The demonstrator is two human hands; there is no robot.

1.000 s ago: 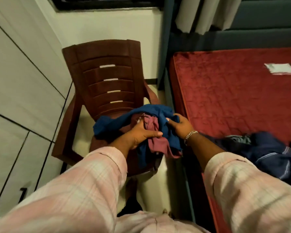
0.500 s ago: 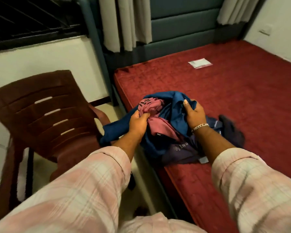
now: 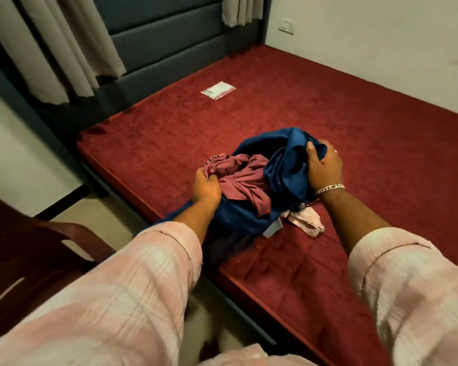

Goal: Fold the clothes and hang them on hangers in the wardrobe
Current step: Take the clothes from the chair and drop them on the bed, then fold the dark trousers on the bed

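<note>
Head view: fingers (image 3: 313,154) of the right hand (image 3: 324,167) curl round a crumpled blue cloth garment (image 3: 280,165), while the left hand (image 3: 205,187) grips a bunched maroon garment (image 3: 238,175). Both lie heaped near the front edge of a dark red quilted mattress (image 3: 354,133), beside a small pale pink cloth (image 3: 306,220). Grey padded headboard (image 3: 164,40), beige curtains (image 3: 64,48) and white wall (image 3: 381,35) stand behind; a brown plastic chair (image 3: 24,247) stands left.
</note>
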